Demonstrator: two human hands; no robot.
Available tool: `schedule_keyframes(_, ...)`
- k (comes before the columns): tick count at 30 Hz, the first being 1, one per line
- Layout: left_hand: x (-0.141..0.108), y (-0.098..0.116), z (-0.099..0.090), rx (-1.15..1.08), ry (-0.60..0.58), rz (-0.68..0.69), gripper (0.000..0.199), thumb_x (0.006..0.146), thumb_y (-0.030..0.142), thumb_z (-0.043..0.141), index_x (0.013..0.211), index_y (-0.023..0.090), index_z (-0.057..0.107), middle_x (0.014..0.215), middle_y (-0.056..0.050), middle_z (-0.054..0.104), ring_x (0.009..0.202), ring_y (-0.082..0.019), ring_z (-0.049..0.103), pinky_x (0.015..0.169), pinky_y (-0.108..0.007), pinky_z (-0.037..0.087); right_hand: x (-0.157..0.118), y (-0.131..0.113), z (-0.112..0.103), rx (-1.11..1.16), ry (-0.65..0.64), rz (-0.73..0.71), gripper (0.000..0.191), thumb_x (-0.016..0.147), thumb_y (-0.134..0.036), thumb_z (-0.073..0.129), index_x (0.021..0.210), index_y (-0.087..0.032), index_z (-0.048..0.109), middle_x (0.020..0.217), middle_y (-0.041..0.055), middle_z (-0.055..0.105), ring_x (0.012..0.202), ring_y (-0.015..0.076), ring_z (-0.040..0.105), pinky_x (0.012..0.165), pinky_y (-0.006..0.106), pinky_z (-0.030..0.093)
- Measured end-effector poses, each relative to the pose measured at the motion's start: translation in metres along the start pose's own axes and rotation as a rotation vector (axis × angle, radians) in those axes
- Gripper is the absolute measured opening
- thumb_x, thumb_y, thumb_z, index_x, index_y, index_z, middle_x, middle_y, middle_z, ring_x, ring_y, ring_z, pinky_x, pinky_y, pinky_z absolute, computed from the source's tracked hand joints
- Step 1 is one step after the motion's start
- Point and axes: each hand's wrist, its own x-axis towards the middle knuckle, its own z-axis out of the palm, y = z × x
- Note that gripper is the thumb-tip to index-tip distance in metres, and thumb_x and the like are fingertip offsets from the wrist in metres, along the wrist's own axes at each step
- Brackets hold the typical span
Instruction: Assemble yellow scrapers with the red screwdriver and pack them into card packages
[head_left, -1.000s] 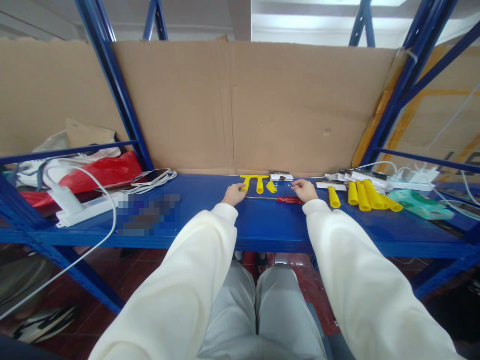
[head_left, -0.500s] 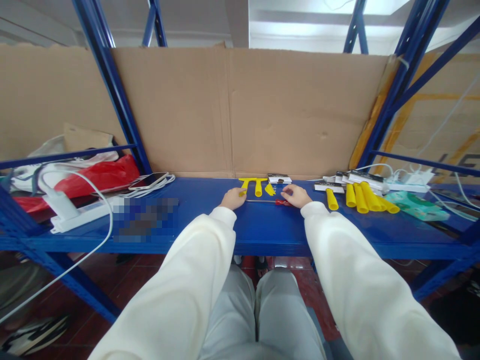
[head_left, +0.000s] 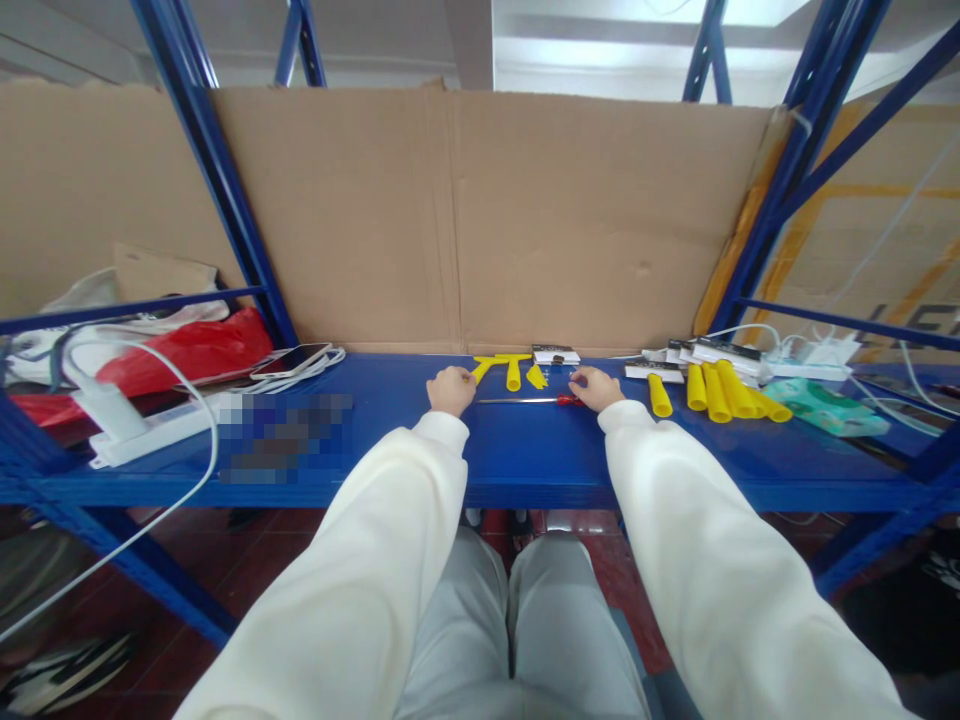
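My left hand (head_left: 451, 390) is closed at the left end of a yellow handle piece (head_left: 484, 368), its fingers wrapped on it. Right of that piece stand a yellow T-shaped part (head_left: 513, 374) and a small yellow piece (head_left: 537, 377). My right hand (head_left: 595, 388) has its fingertips pinched together just above a red-handled screwdriver (head_left: 568, 400); whether anything tiny is between them is too small to tell. The screwdriver's metal shaft points left, towards my left hand. A small black-and-white box (head_left: 556, 355) lies behind, with tiny pieces before it.
Several yellow tubes (head_left: 718, 395) and stacked boxes (head_left: 654, 372) lie to the right, beside a green packet (head_left: 829, 407). A power strip (head_left: 154, 432), red bag (head_left: 187, 355) and phone (head_left: 291, 361) are at the left. A cardboard wall (head_left: 360, 220) stands behind the blue table (head_left: 405, 470).
My left hand has moved slightly left and turned, with the left yellow piece now tilted. The right fingers have drawn off the screwdriver handle area a little. The view has shifted slightly.
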Motion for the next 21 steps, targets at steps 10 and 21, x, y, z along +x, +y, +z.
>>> schedule_keyframes(10, 0.003, -0.003, 0.003, 0.04, 0.063, 0.111, 0.028, 0.091, 0.024, 0.052, 0.108, 0.017, 0.073, 0.126, -0.015, 0.064, 0.122, -0.028, 0.059, 0.102, -0.036, 0.046, 0.002, 0.011, 0.0, -0.066, 0.124, 0.183, 0.024, 0.085, -0.017, 0.055, 0.1, -0.023, 0.073, 0.111, 0.0114, 0.073, 0.111, 0.0293, 0.063, 0.095, 0.049, 0.044)
schedule_keyframes(21, 0.001, -0.004, 0.012, 0.155, -0.106, 0.243, 0.042, 0.088, 0.02, 0.052, 0.127, 0.025, 0.068, 0.138, -0.008, 0.064, 0.129, -0.028, 0.056, 0.106, -0.038, 0.042, 0.003, 0.012, -0.001, 0.051, 0.239, 0.25, 0.025, 0.084, -0.016, 0.054, 0.101, -0.02, 0.071, 0.116, 0.0148, 0.07, 0.113, 0.0319, 0.062, 0.095, 0.052, 0.044)
